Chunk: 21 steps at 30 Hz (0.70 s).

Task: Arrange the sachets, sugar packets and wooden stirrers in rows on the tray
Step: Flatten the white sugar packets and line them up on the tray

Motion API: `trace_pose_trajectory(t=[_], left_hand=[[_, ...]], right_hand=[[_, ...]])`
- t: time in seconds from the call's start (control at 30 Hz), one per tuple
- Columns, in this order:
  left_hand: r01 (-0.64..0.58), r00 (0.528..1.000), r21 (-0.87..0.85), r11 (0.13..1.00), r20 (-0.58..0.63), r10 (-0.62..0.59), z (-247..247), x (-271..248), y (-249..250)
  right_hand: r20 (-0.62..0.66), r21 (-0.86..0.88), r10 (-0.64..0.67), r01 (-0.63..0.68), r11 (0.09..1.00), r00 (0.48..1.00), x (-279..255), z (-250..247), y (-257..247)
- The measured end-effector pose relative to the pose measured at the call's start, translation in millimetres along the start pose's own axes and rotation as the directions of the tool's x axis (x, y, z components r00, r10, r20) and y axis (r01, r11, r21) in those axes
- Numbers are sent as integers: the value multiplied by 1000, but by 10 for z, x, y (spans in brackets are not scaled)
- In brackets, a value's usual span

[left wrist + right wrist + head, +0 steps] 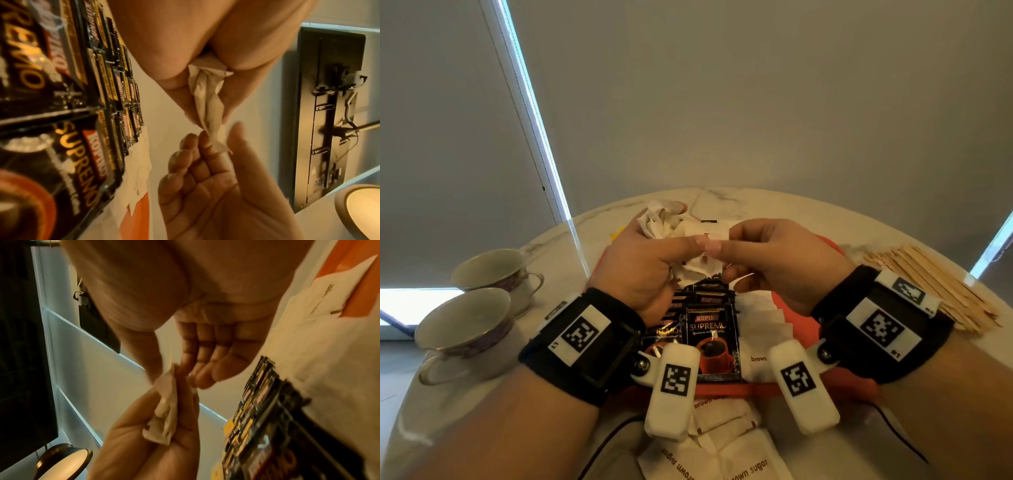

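Note:
Both hands are raised over the orange tray (739, 390). My left hand (688, 253) grips a crumpled bunch of white sugar packets (664, 219), seen from below in the left wrist view as sugar packets (205, 91). My right hand (722, 241) pinches the end of one packet (216, 139) of that bunch between thumb and forefinger, its other fingers loosely curled. Black Kopiko coffee sachets (710, 339) lie overlapped in rows on the tray, with a row of white brown-sugar packets (763, 325) to their right. Wooden stirrers (921, 284) lie piled on the table at the right.
Two empty teacups (465, 329) (493, 270) stand at the left of the round marble table (774, 202). More brown-sugar packets (722, 452) lie loose at the near edge, in front of the tray. A black cable (900, 435) runs along the near right.

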<state>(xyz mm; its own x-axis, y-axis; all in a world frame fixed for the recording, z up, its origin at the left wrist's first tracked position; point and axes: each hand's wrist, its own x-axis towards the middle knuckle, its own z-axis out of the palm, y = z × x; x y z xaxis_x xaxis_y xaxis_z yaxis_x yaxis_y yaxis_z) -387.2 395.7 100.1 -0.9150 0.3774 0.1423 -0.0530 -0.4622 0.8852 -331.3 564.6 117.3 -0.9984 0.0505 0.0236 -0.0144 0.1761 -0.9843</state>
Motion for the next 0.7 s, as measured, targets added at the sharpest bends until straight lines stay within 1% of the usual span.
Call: trace_pose_trajectory(t=[0.07, 0.2, 0.23, 0.33, 0.4, 0.47, 0.57, 0.63, 0.7], left_hand=[[-7, 1000, 6, 1000, 12, 7, -3, -9, -6], [24, 999, 48, 999, 20, -25, -23, -2, 3], [34, 999, 73, 997, 15, -35, -22, 2, 5], [47, 998, 155, 987, 30, -53, -3, -10, -14], [56, 998, 177, 983, 22, -61, 5, -7, -35], [50, 999, 185, 982, -4, -50, -6, 6, -46], [43, 999, 194, 980, -37, -37, -54, 34, -20], [59, 997, 191, 980, -52, -50, -84, 37, 14], [73, 997, 189, 979, -52, -64, -89, 33, 41]], right_hand=[[-32, 7, -33, 33, 999, 999, -9, 19, 22], [-125, 150, -53, 72, 986, 991, 23, 3, 29], [-148, 163, -53, 77, 984, 988, 32, 2, 31], [-190, 92, -100, 119, 989, 977, 55, 27, 68], [-207, 60, -131, 147, 987, 969, 66, 45, 88], [-177, 78, -121, 136, 988, 977, 61, 50, 94], [-67, 81, -65, 70, 994, 996, 46, 32, 108], [-75, 44, -65, 68, 997, 995, 48, 22, 125], [-132, 60, -73, 81, 995, 989, 59, 20, 125]])
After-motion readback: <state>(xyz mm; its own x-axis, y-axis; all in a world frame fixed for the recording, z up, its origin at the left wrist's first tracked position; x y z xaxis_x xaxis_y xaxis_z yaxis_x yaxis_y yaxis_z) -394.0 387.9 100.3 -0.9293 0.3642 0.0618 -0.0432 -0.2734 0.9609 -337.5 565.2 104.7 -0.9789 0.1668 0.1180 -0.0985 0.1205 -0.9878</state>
